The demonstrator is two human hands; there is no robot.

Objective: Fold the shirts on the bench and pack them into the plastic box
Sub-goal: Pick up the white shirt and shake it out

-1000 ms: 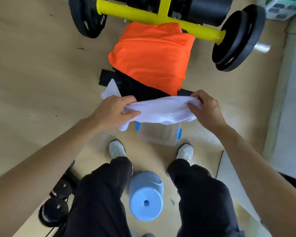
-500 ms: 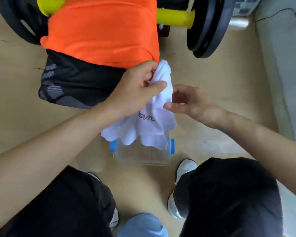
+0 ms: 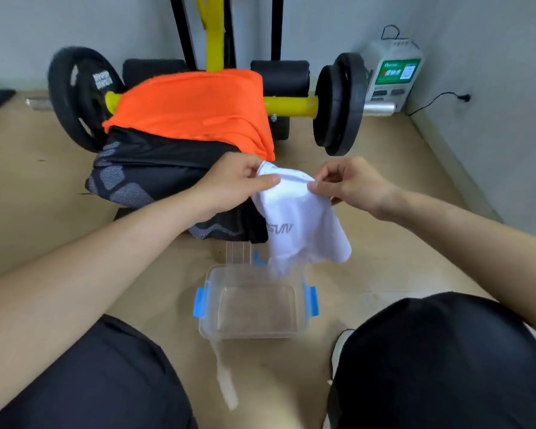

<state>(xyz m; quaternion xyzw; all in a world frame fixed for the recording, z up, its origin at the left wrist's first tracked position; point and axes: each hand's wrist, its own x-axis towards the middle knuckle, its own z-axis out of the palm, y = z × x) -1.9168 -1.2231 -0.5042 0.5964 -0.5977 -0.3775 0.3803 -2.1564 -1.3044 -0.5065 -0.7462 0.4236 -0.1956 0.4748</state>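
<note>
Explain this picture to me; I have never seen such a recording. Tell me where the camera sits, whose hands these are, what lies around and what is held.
No machine here: a person wears a wide-angle camera on the head, so you look down over the wearer's own body to the floor. The left hand and the right hand each pinch the top edge of a white shirt, which hangs between them. Beyond it an orange shirt lies on a black shirt, piled on a weight bench with a yellow bar and black weight plates. On the floor, close in front of the wearer, stands a clear plastic box with blue clips; nothing shows inside it.
</note>
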